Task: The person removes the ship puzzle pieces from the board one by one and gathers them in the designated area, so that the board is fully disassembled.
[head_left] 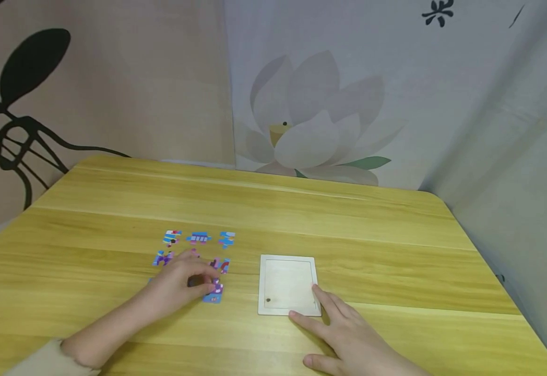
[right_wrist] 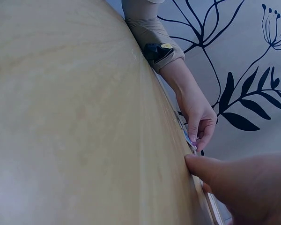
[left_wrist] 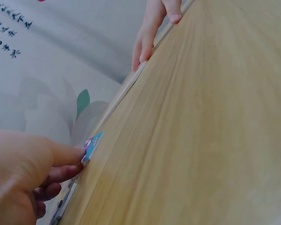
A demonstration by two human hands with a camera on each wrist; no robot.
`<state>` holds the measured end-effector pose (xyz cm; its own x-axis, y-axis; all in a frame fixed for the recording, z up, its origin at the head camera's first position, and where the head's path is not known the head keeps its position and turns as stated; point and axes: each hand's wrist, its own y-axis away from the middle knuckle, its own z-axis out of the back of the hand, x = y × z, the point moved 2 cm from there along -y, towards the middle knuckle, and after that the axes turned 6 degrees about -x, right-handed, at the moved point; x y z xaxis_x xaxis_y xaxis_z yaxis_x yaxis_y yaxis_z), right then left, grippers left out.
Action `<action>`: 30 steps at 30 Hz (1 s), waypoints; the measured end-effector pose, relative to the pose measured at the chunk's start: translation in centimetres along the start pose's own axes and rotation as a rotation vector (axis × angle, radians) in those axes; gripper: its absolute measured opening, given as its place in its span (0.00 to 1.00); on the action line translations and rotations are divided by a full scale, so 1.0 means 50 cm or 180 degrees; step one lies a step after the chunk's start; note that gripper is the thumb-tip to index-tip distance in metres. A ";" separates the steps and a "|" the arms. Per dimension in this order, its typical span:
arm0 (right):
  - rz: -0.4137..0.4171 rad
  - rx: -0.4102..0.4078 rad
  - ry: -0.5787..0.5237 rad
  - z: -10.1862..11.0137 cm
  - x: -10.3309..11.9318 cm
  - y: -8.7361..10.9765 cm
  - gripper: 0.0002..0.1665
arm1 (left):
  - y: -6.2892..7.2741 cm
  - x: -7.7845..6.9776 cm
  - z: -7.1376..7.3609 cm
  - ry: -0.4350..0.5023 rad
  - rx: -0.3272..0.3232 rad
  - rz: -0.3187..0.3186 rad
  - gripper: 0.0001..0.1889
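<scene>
My left hand (head_left: 181,279) pinches a blue and purple jigsaw puzzle piece (head_left: 213,298) between thumb and fingers, at the lower right of a group of pieces. In the left wrist view that piece (left_wrist: 93,144) stands out past the thumb tip, close over the table. A shallow white puzzle tray (head_left: 287,312) with a pale wooden base lies to the right of the pieces. My right hand (head_left: 348,334) has its fingers spread, with two fingertips at the tray's lower right corner and the thumb lower down by the table.
Several other puzzle pieces lie in loose rows: a striped one (head_left: 172,237), a blue one with windows (head_left: 199,238) and another blue one (head_left: 227,238) at the back. The left hand hides part of the group. Beyond the wooden table (head_left: 377,230) hangs a printed curtain (head_left: 170,78).
</scene>
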<state>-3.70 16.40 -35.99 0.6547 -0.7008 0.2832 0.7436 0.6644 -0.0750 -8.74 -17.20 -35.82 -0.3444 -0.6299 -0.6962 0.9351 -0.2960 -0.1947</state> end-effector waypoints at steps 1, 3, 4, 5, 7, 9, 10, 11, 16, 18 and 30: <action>-0.0001 0.0004 0.0001 0.000 0.000 0.000 0.36 | 0.000 -0.002 0.000 -0.0017 -0.0004 -0.0024 0.10; 0.0002 0.0006 0.0002 0.000 0.000 0.000 0.37 | -0.001 -0.004 0.000 -0.0063 -0.0025 -0.0064 0.11; 0.0000 0.0009 0.0002 0.000 0.000 0.000 0.37 | -0.001 -0.006 0.000 -0.0084 -0.0038 -0.0079 0.11; 0.0004 0.0005 0.0007 0.000 0.000 0.000 0.37 | 0.000 -0.006 0.000 -0.0105 -0.0047 -0.0103 0.11; 0.0013 -0.0006 0.0022 0.000 0.000 0.001 0.37 | 0.000 -0.007 -0.001 -0.0140 -0.0075 -0.0166 0.10; 0.0021 -0.0018 0.0020 -0.001 0.000 0.001 0.37 | 0.000 -0.006 -0.003 -0.0198 -0.0120 -0.0229 0.10; 0.0020 -0.0017 0.0020 -0.001 0.000 0.001 0.36 | 0.000 -0.005 -0.004 -0.0226 -0.0145 -0.0265 0.09; 0.0016 -0.0015 0.0014 -0.001 0.000 0.001 0.36 | 0.000 -0.003 -0.004 -0.0253 -0.0161 -0.0292 0.09; -0.0008 -0.0001 -0.0008 -0.002 0.001 0.002 0.36 | 0.000 0.001 -0.005 -0.0295 -0.0180 -0.0324 0.09; 0.0004 -0.0018 0.0000 -0.002 0.001 0.002 0.36 | 0.001 0.001 -0.004 -0.0276 -0.0167 -0.0321 0.09; -0.0062 -0.0017 -0.0121 0.003 -0.001 -0.004 0.36 | -0.002 -0.001 -0.003 -0.0185 -0.0122 -0.0313 0.09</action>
<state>-3.88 16.34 -35.84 0.6347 -0.7031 0.3208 0.7569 0.6493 -0.0743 -8.80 -17.05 -35.87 -0.4379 -0.6401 -0.6313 0.8987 -0.3315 -0.2871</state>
